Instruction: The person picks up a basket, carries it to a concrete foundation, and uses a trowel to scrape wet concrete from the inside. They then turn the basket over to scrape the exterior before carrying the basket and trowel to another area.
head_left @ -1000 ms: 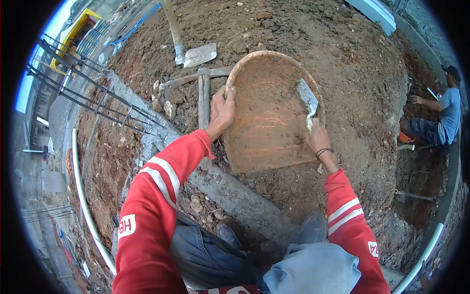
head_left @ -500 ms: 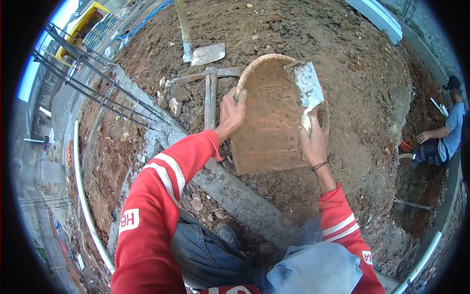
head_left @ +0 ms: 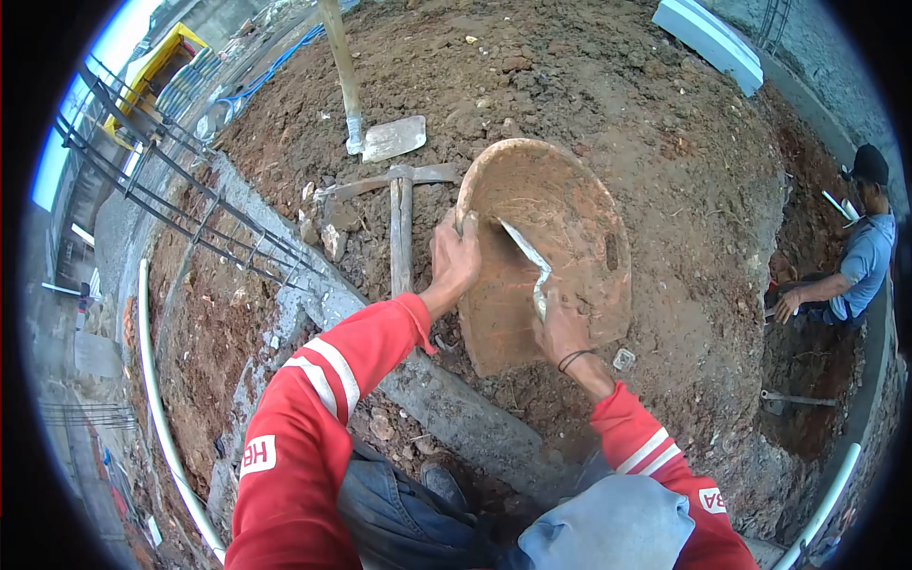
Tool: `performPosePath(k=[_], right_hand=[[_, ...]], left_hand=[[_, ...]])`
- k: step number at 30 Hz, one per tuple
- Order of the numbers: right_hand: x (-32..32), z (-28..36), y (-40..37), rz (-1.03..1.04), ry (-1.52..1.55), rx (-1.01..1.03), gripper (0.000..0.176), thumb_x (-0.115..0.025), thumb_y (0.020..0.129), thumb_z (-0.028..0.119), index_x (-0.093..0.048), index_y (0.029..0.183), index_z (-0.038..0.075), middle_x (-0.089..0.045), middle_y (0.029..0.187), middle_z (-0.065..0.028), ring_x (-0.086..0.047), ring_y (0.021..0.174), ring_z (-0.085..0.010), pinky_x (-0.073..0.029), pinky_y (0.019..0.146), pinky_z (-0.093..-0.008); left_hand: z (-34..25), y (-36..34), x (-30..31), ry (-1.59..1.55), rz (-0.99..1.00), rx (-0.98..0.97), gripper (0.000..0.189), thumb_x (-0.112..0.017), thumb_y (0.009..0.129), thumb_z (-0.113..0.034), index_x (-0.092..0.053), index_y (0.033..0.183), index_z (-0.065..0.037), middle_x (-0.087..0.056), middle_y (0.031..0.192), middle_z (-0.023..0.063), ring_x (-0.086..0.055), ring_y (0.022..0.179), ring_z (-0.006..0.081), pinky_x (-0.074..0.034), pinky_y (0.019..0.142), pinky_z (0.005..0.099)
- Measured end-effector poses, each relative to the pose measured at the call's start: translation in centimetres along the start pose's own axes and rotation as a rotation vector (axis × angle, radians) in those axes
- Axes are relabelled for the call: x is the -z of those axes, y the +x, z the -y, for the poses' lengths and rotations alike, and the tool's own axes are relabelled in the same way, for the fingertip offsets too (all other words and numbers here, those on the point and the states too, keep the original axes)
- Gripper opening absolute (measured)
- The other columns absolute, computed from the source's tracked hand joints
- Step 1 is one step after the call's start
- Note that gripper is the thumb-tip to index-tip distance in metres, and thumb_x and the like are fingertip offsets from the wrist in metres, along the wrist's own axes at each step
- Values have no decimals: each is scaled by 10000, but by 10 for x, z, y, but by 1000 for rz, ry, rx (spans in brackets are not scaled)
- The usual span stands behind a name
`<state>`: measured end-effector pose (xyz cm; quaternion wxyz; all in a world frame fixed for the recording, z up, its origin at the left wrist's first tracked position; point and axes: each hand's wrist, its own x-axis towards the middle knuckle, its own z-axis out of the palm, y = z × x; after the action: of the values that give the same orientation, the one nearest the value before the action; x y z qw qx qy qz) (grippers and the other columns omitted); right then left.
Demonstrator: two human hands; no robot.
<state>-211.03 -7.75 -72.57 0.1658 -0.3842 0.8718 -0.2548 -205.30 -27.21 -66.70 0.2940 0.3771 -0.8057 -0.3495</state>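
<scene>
My left hand point(head_left: 454, 255) is closed on the left rim of a mud-coated, scoop-shaped tub point(head_left: 589, 223), which has a rounded far end and a slot in its right wall. In my right hand point(head_left: 564, 331) is a masonry trowel point(head_left: 523, 244), gripped by its pale handle. Its blade is seen nearly edge-on against the tub's inner surface. Left of the tub lies a pickaxe point(head_left: 401, 228) with a wooden handle. Beyond it, a flat metal blade point(head_left: 394, 139) on a wooden pole point(head_left: 338, 66) rests on the soil.
A concrete beam point(head_left: 456, 394) crosses the dirt before my feet. Rebar point(head_left: 190, 204) sticks out at left, near a white pipe point(head_left: 157, 380). At right, a person point(head_left: 860, 256) sits by a trench point(head_left: 807, 380). A white block point(head_left: 712, 43) lies at the back.
The trowel has come down and left from the tub's right edge, its blade turning edge-on. The tub has tilted and shifted lower, with my left hand still on its rim.
</scene>
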Motion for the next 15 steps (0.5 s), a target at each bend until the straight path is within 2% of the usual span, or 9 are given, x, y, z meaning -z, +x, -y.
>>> performPosePath(k=[2, 4, 6, 8, 10, 12, 14, 15], right_hand=[[23, 9, -15, -184, 289, -91, 424, -572, 847, 119, -405, 1226, 27, -612, 783, -307, -584, 795, -513, -451, 671, -574], [75, 18, 13, -246, 239, -95, 404, -569, 875, 197, -426, 1216, 32, -620, 813, -297, -590, 809, -499, -460, 697, -567], [115, 18, 59, -298, -36, 116, 383, -540, 895, 235, -442, 1203, 29, -630, 845, -280, -600, 813, -482, -475, 716, -556], [145, 23, 100, -106, -332, 112, 321, -475, 892, 143, -495, 1166, -24, -648, 912, -265, -638, 837, -430, -508, 718, -508], [134, -7, 139, -17, -464, 29, 343, -460, 884, 166, -524, 1161, -25, -646, 1016, -252, -648, 903, -397, -518, 759, -484], [124, -56, 158, 152, -455, -140, 372, -476, 880, 203, -535, 1168, -26, -642, 1055, -248, -639, 964, -383, -511, 814, -473], [116, -101, 152, 212, -474, -213, 398, -514, 874, 242, -530, 1180, -12, -641, 1055, -243, -616, 1010, -390, -493, 862, -475], [112, -96, 125, 69, -428, -234, 388, -521, 881, 253, -532, 1175, 0, -641, 1045, -241, -614, 1004, -390, -489, 855, -477]], left_hand=[[-8, -2, 9, -46, 9, 4, 374, -485, 918, -267, -578, 1107, 43, -621, 896, 293, -605, 870, 442, -453, 776, 457], [-5, -6, 11, -87, 59, 13, 353, -486, 918, -245, -579, 1101, 42, -627, 905, 282, -609, 873, 433, -451, 778, 453], [-6, -7, 12, -71, 88, 42, 350, -487, 917, -242, -578, 1100, 42, -628, 902, 280, -612, 874, 427, -450, 778, 454], [-4, -7, 13, -66, 86, 64, 341, -492, 913, -236, -577, 1089, 43, -629, 887, 270, -620, 872, 405, -449, 778, 457], [-2, -10, 18, -74, 80, 44, 329, -488, 912, -229, -576, 1072, 45, -624, 890, 278, -614, 879, 421, -448, 777, 464], [0, -6, 22, -88, 51, 7, 318, -484, 912, -222, -575, 1055, 47, -620, 892, 286, -607, 885, 436, -446, 777, 471], [10, -4, 18, -49, 43, -1, 294, -474, 912, -206, -574, 1012, 51, -609, 902, 302, -586, 892, 470, -442, 771, 485], [8, -3, 19, -57, 21, 11, 294, -474, 912, -206, -574, 1012, 51, -609, 902, 302, -586, 892, 470, -442, 771, 485]])
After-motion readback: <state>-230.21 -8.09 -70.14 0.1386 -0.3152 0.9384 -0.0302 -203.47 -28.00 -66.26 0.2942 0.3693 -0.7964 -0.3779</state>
